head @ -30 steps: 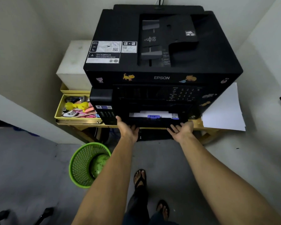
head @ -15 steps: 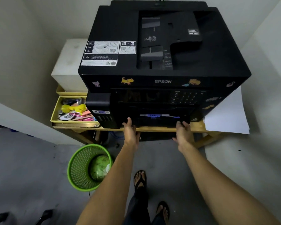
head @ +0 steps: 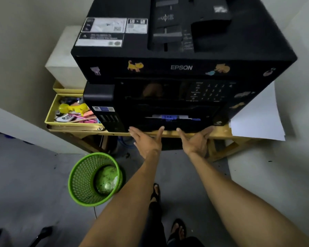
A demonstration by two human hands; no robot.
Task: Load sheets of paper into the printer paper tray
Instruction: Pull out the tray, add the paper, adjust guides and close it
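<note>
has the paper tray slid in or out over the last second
In: the paper tray now shows a thinner strip of white paper under the printer front, both hands at its edge.

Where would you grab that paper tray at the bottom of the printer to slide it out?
Probably by the lower front edge of the paper tray, coming from the front with fingers hooked underneath. It is a wide, low drawer face set into the printer, so only its front is reachable. The left hand and right hand are already there, open and spread apart.
</note>
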